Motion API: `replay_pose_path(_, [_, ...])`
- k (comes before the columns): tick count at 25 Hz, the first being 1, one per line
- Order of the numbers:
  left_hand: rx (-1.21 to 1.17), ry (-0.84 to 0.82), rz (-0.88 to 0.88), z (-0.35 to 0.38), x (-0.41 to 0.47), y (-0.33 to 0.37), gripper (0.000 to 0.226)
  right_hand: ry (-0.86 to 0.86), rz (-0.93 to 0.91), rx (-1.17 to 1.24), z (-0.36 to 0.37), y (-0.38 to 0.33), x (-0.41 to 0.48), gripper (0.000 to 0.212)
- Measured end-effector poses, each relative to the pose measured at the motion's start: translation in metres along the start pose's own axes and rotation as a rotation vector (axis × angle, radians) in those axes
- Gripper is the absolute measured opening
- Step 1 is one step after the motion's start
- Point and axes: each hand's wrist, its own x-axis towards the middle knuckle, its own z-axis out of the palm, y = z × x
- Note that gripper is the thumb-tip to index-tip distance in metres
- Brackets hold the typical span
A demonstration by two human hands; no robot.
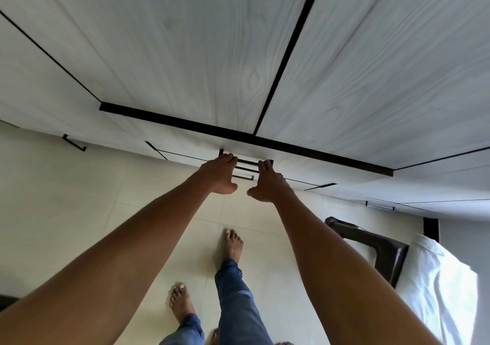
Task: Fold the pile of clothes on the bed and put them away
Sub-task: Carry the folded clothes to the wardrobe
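Observation:
I stand facing a white wood-grain wardrobe (185, 52) with a stack of drawers below it. My left hand (220, 173) and my right hand (267, 182) both reach down to the top drawer's front, by its black handle (248, 162). The fingers of each hand lie fairly straight against the drawer front, thumbs spread apart below. Neither hand holds anything. No clothes are in sight.
Two more drawer handles (242, 177) show between my hands. The corner of a bed with a white sheet (437, 278) and a dark frame (381, 246) is at the right. My bare feet (233, 244) stand on pale floor tiles (79, 212).

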Motion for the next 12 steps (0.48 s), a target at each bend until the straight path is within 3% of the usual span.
replay_pose_path(6, [0.012, -0.024, -0.005, 0.007, -0.016, 0.005, 0.094, -0.059, 0.039, -0.069, 0.008, -0.008, -0.021, 0.1])
replay_pose_path(12, [0.069, -0.177, 0.074, 0.054, -0.059, -0.004, 0.102, -0.156, 0.011, -0.133, 0.058, -0.007, -0.068, 0.121])
